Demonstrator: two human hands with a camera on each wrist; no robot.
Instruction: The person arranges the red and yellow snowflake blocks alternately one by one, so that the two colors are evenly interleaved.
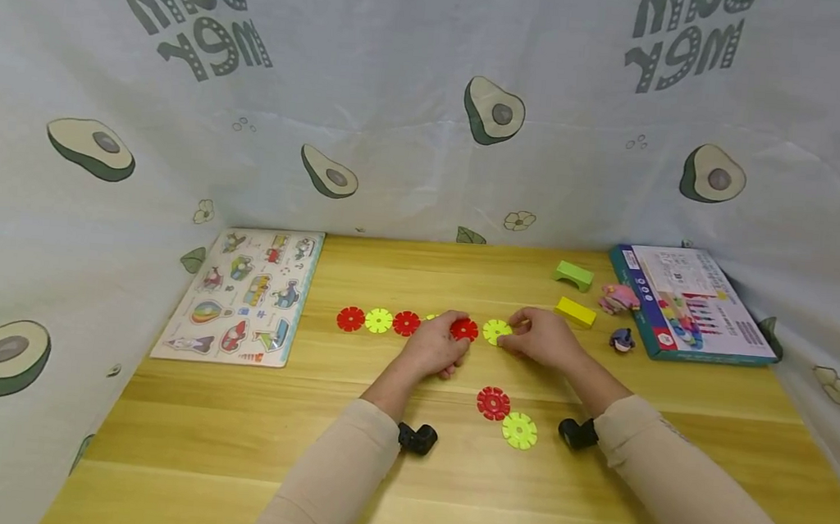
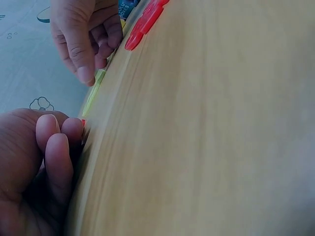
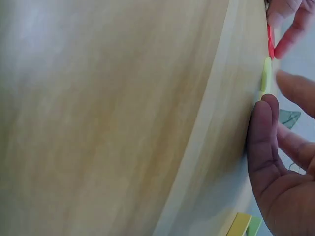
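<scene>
A row of notched plastic snowflake discs alternates red and yellow across the table. At its right part, the thumb and index finger of my left hand (image 1: 434,347) bracket a red disc (image 1: 464,330) at its edges, the other fingers curled in. My right hand (image 1: 543,337) is beside the yellow disc (image 1: 497,332) at the row's end. Its thumb touches that disc's edge, and the index finger is slightly apart in the right wrist view. My left hand partly covers another yellow disc (image 1: 431,317). Nearer me lie a loose red disc (image 1: 493,403) and a yellow disc (image 1: 520,430), edges meeting.
A picture puzzle board (image 1: 247,298) lies at left. On the right are a green arch block (image 1: 573,275), a yellow block (image 1: 575,312), a pink figurine (image 1: 619,299), a dark small figurine (image 1: 622,340) and a flat box (image 1: 698,304). A patterned cloth (image 1: 415,130) hangs behind the table.
</scene>
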